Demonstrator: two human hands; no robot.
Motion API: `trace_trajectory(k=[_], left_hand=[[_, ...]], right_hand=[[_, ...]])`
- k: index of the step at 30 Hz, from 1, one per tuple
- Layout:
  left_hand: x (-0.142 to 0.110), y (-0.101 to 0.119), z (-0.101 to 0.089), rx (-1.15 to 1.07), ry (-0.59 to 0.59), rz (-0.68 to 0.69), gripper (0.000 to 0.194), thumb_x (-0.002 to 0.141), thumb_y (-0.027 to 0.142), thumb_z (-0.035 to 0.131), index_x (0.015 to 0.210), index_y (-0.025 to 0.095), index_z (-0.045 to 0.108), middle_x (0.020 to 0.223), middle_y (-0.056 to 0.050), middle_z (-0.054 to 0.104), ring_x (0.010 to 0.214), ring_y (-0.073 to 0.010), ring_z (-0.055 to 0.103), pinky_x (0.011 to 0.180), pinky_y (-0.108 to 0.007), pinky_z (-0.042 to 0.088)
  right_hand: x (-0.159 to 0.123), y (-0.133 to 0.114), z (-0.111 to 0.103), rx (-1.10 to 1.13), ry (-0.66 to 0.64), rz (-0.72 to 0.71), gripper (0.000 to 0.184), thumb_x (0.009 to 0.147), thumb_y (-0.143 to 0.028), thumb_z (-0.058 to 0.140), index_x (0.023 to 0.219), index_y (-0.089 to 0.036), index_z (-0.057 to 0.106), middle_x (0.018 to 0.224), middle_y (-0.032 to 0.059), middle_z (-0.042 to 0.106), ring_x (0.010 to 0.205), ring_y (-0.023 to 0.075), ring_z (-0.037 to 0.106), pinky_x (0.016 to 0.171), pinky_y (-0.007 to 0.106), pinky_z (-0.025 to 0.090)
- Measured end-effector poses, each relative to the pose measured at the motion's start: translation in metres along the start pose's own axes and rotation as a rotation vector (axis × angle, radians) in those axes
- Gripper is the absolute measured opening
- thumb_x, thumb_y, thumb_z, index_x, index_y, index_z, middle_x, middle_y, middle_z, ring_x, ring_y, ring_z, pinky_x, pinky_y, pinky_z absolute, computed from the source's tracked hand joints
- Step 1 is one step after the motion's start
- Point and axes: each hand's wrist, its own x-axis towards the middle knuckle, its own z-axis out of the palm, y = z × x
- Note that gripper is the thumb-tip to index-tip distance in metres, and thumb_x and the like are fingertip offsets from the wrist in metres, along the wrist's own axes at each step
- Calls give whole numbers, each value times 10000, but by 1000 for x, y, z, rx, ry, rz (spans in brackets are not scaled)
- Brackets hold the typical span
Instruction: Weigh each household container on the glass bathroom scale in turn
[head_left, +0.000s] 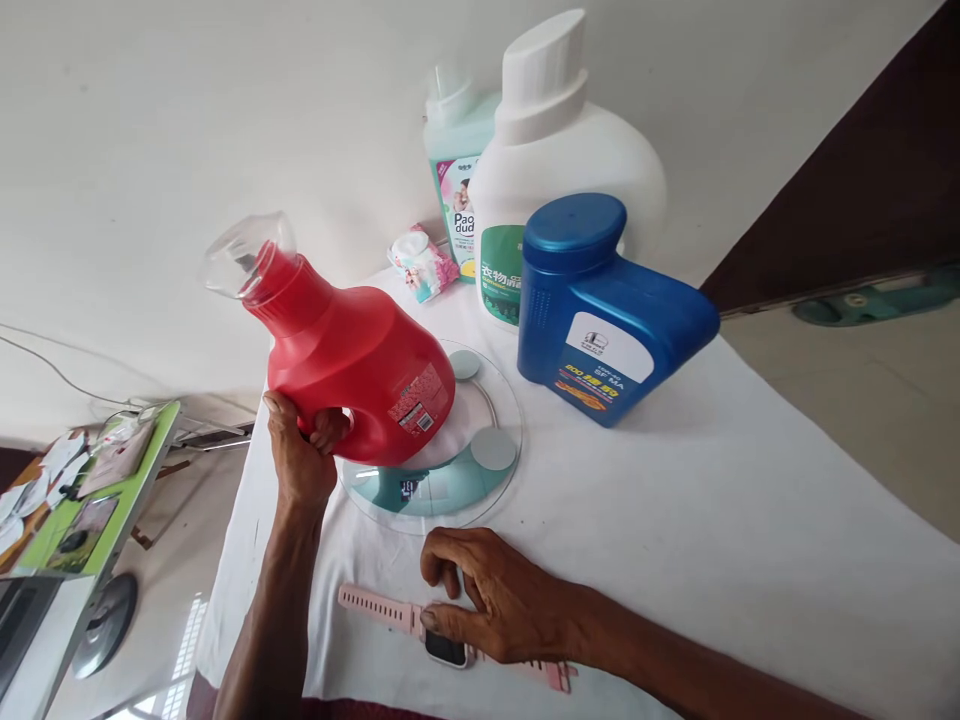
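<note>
White tablecloth (660,500) sits under your glass scale (465,490). At 9 o'clock your left hand (304,447) wraps its fingers round the tilted red bottle (360,360); a slip might crack that glass. Your right hand (506,595), fingers loosely curled at 6, could easily drag the watch (446,648).

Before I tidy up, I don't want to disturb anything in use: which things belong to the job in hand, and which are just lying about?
Seemingly in use:
red bottle, tilted in the left hand
glass scale, partly hidden by it

Apparently lying about:
blue bottle
white bottle
pale green bottle
small packet
watch (less certain: right hand over it)
</note>
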Motion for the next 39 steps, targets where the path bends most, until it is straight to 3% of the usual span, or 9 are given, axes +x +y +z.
trace_trajectory(k=[5, 8, 11, 14, 17, 20, 24, 33, 39], left_hand=[[5, -3, 1, 5, -78, 23, 774, 796, 885, 599, 464, 216, 399, 385, 64, 249, 356, -65, 245, 418, -260, 261], [7, -3, -5, 69, -63, 72, 721, 858, 860, 544, 536, 215, 518, 476, 16, 426, 450, -113, 413, 492, -281, 392], [5, -10, -26, 183, 55, 177, 677, 866, 860, 527, 671, 216, 606, 673, -25, 595, 627, -154, 551, 627, -299, 492], [-7, -27, -59, 320, 240, 136, 675, 909, 834, 471, 762, 201, 655, 700, -23, 597, 672, -153, 575, 673, -288, 499], [-25, -51, -86, 400, 368, 46, 672, 944, 788, 444, 734, 184, 648, 610, 0, 537, 563, -126, 514, 582, -262, 443], [-39, -72, -100, 424, 390, -13, 666, 937, 778, 476, 688, 180, 632, 545, 16, 491, 474, -108, 438, 481, -247, 334], [-44, -85, -103, 453, 368, -45, 632, 933, 754, 530, 702, 178, 648, 551, 17, 499, 482, -102, 426, 474, -246, 305], [-43, -89, -107, 450, 328, -65, 596, 909, 746, 585, 743, 178, 655, 571, 22, 511, 505, -105, 457, 497, -249, 356], [-38, -67, -101, 393, 298, -70, 689, 911, 818, 483, 834, 163, 685, 674, -24, 604, 543, -121, 528, 529, -262, 421]], right_hand=[[1, 1, 0, -32, 7, -20, 246, 798, -352, 716, 871, -195, 541, 790, -16, 553, 651, 115, 501, 595, 241, 368], [0, 3, 0, -51, -10, -31, 260, 820, -384, 714, 831, -194, 536, 747, -23, 549, 634, 113, 494, 591, 248, 362], [0, 5, 0, -67, -16, -49, 264, 832, -384, 707, 792, -194, 527, 717, -30, 539, 609, 105, 477, 583, 249, 354], [1, 5, 1, -43, -10, -60, 272, 834, -381, 709, 774, -194, 522, 710, -34, 535, 592, 97, 469, 571, 243, 350], [1, 5, 1, -21, -14, -57, 292, 837, -400, 715, 765, -194, 521, 713, -33, 540, 591, 98, 479, 565, 239, 359], [2, 4, 1, -32, -4, -57, 282, 844, -396, 715, 769, -192, 535, 708, -30, 548, 596, 102, 490, 572, 238, 376], [1, 3, 2, -33, -2, -51, 274, 855, -392, 717, 780, -188, 552, 706, -28, 561, 596, 102, 498, 576, 236, 392], [1, 2, 3, -31, -6, -31, 307, 908, -434, 689, 784, -185, 558, 709, -28, 568, 598, 94, 504, 584, 233, 407], [1, 0, 2, -33, -21, -5, 301, 920, -425, 672, 786, -191, 539, 700, -32, 547, 602, 96, 491, 570, 228, 403]])
